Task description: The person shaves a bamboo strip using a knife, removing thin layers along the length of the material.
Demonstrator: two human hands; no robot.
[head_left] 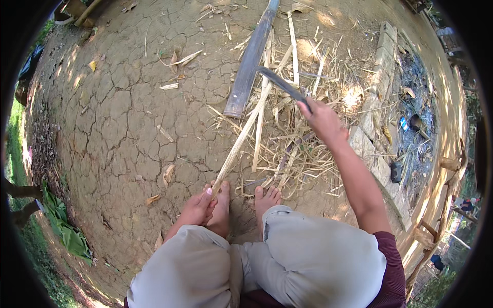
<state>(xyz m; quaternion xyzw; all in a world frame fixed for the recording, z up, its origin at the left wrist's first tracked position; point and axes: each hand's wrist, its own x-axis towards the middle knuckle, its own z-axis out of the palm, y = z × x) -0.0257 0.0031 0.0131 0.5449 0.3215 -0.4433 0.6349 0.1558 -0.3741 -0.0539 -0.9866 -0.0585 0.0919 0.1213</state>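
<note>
Head view: take the dark bamboo pole [251, 61] as reference. The pale split strip [239, 143] starts on the near side of the pole and runs past the right of its near end. Of the hands, the left hand [199, 206] is closed around the strip's near end; the right hand [323, 123] is wrapped around the grip end of a curved knife [282, 83], whose blade overlaps the strip just right of the pole. Blade contact cannot be confirmed. Loose shavings [308, 159] lie right of the pole. Caution: a hard spot or slanting grain could deflect the edge along the strip toward the left hand or the bare left foot [222, 215], both on the pole's near side. With only one end visibly gripped, the strip could twist under load, and the blade could skid off or nick the pole.
</note>
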